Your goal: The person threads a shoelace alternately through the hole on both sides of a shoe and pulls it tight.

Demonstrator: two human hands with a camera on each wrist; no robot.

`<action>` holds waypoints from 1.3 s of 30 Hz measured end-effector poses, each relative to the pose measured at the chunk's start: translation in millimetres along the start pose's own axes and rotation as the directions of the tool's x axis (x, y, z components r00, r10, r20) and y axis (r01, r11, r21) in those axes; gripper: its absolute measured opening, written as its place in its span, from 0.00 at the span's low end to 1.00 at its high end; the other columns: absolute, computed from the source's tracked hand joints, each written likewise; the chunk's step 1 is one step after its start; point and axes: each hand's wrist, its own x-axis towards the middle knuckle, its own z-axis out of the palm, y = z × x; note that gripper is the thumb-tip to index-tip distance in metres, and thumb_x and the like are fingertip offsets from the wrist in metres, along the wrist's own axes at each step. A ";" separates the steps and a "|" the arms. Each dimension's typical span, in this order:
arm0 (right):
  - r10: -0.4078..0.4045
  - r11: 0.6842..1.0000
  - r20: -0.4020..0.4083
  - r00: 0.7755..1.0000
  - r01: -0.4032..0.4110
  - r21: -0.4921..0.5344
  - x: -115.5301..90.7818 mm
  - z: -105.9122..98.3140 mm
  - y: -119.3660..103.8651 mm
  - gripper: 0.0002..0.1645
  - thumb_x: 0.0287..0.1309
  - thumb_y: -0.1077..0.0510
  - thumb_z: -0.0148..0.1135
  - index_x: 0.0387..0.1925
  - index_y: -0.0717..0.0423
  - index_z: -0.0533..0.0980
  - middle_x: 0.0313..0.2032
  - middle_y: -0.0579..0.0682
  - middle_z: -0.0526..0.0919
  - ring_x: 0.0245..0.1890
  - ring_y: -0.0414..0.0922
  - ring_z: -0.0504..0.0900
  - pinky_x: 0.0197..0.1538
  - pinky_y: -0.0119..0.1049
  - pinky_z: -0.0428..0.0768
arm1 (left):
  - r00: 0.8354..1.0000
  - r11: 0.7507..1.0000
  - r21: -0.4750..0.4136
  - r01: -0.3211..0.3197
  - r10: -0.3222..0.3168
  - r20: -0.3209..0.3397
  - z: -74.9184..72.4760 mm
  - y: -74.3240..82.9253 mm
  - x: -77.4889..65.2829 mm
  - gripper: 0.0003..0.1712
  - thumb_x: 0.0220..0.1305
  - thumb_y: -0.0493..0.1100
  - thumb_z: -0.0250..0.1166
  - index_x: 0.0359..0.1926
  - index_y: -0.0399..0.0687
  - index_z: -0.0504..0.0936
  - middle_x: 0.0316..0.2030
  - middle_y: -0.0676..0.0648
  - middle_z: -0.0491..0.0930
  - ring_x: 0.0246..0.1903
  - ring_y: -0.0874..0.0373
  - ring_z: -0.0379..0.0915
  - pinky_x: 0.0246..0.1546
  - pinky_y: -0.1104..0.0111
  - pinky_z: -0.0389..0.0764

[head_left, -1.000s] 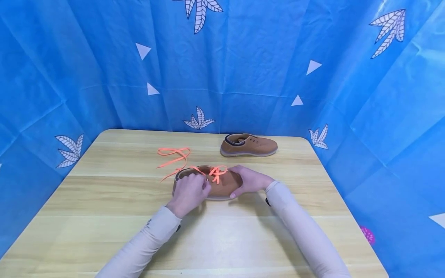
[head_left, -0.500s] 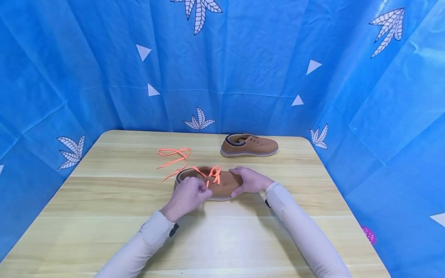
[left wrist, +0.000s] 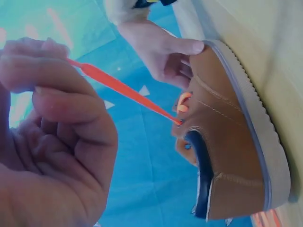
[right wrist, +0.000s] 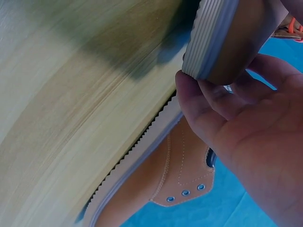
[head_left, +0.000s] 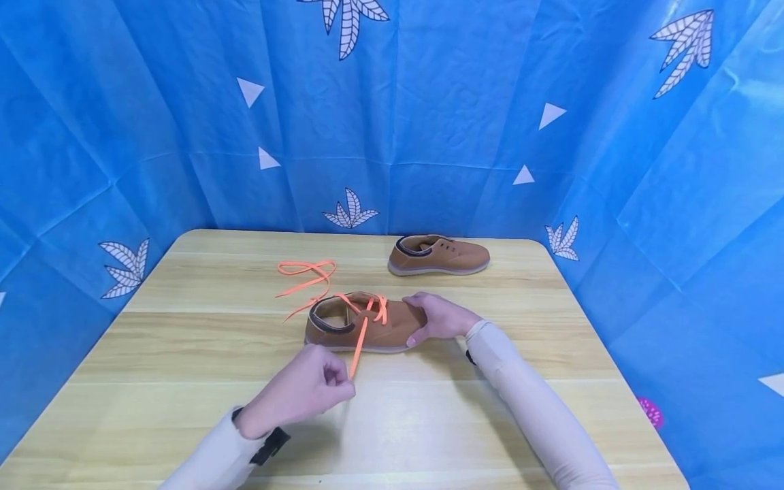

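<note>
A brown low shoe (head_left: pixel 395 335) lies sole down on the table, its toe to the right. My right hand (head_left: pixel 446 317) grips the toe, thumb on the near side; the right wrist view shows the fingers (right wrist: pixel 199 106) against the sole edge. My left hand (head_left: pixel 304 386), in front of the shoe, pinches an orange shoelace (head_left: pixel 359 346). That lace (left wrist: pixel 123 90) runs straight and taut from an upper eyelet of the shoe (left wrist: pixel 232 132). More lace crosses the tongue area, and a long loose part (head_left: pixel 312 275) lies behind the heel.
A second brown shoe (head_left: pixel 439 256), without lace, stands at the back right of the wooden table (head_left: pixel 184 381); its bare eyelets (right wrist: pixel 186 193) show in the right wrist view. A blue patterned curtain (head_left: pixel 453 102) surrounds the table's back and sides.
My left hand has moved from over the shoe's opening toward the front of the table, drawing the lace out through the eyelet. The lace loop on the shoe has shrunk. My right hand stays put.
</note>
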 end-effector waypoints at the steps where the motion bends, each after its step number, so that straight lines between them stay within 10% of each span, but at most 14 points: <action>1: 0.001 1.000 0.001 1.000 -0.001 0.002 0.0 0.0 -0.5 0.60 0.46 0.46 0.84 0.75 0.65 0.64 0.71 0.60 0.73 0.73 0.55 0.71 0.77 0.49 0.67 | 1.000 1.000 0.001 -0.002 0.002 0.009 -0.9 -0.4 -4.0 0.17 0.54 0.35 0.65 0.13 0.56 0.77 0.10 0.65 0.66 0.12 0.74 0.57 0.17 0.76 0.63; 10: 0.015 1.000 0.003 1.000 -0.015 0.001 1.5 1.0 -0.4 0.61 0.46 0.46 0.84 0.75 0.64 0.63 0.73 0.61 0.71 0.75 0.56 0.69 0.78 0.49 0.65 | 0.994 0.989 0.135 0.065 -0.076 0.078 1.1 -41.6 -4.8 0.20 0.60 0.37 0.66 0.14 0.56 0.72 0.11 0.63 0.61 0.13 0.72 0.54 0.16 0.78 0.57; 18: 0.031 0.999 0.011 0.999 -0.031 0.011 1.4 1.9 0.9 0.61 0.46 0.45 0.84 0.76 0.63 0.63 0.74 0.60 0.70 0.76 0.56 0.67 0.79 0.49 0.63 | 0.973 0.930 0.296 0.219 -0.230 0.002 4.4 -54.7 16.3 0.15 0.65 0.54 0.70 0.33 0.48 0.87 0.12 0.58 0.67 0.12 0.65 0.58 0.17 0.71 0.62; 24: 0.026 1.000 -0.003 1.000 -0.026 0.008 0.6 2.2 1.2 0.61 0.46 0.46 0.84 0.75 0.64 0.64 0.73 0.61 0.71 0.75 0.57 0.68 0.79 0.49 0.64 | 0.992 0.992 0.043 0.115 -0.117 0.043 13.2 -61.7 45.1 0.18 0.72 0.56 0.65 0.37 0.48 0.90 0.10 0.52 0.73 0.10 0.65 0.62 0.14 0.72 0.59; 29: 0.017 1.000 0.000 1.000 -0.017 0.011 1.9 5.9 1.6 0.60 0.46 0.45 0.84 0.75 0.65 0.64 0.72 0.60 0.72 0.75 0.56 0.69 0.78 0.49 0.65 | 0.990 0.967 -0.213 0.139 -0.128 0.063 25.0 -65.1 57.6 0.21 0.76 0.50 0.61 0.45 0.35 0.87 0.11 0.50 0.72 0.10 0.66 0.57 0.13 0.74 0.54; 39: 0.012 1.000 -0.004 1.000 -0.012 0.004 1.0 2.9 0.8 0.61 0.47 0.46 0.84 0.75 0.65 0.63 0.72 0.61 0.71 0.75 0.57 0.69 0.78 0.49 0.64 | 0.991 0.956 -0.264 0.127 -0.110 0.079 12.8 -55.7 50.0 0.21 0.77 0.48 0.59 0.43 0.33 0.87 0.09 0.59 0.59 0.11 0.66 0.50 0.14 0.75 0.53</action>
